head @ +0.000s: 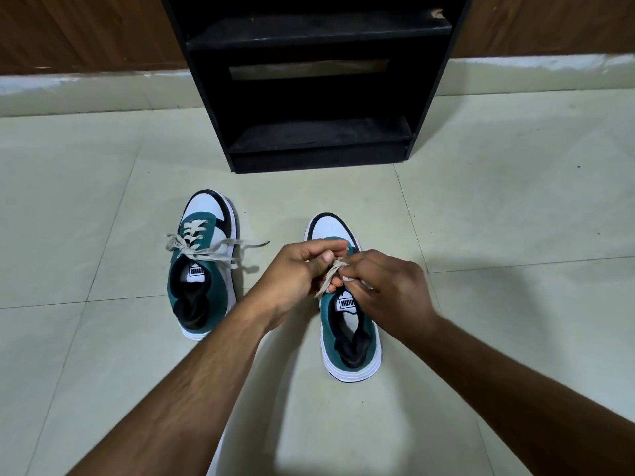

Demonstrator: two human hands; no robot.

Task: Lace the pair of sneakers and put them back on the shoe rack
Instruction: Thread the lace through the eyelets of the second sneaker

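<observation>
Lighting: I read it as dim, even indoor light, with soft shadows on the floor tiles (103, 338) right of and near the forearms. Image: wide-angle bending at the edges, my view sharp at centre; the black shoe rack (319, 139) interior is nearly featureless.

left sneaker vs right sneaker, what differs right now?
The left sneaker is untouched, its lace crossed through the eyelets with the ends lying loose over its sides; the right sneaker's lace is pinched in both hands, which hide its eyelets. The left sneaker sits farther forward, nearer the rack. Both stand upright on the floor, toes toward the rack, same teal, white and black design.
</observation>
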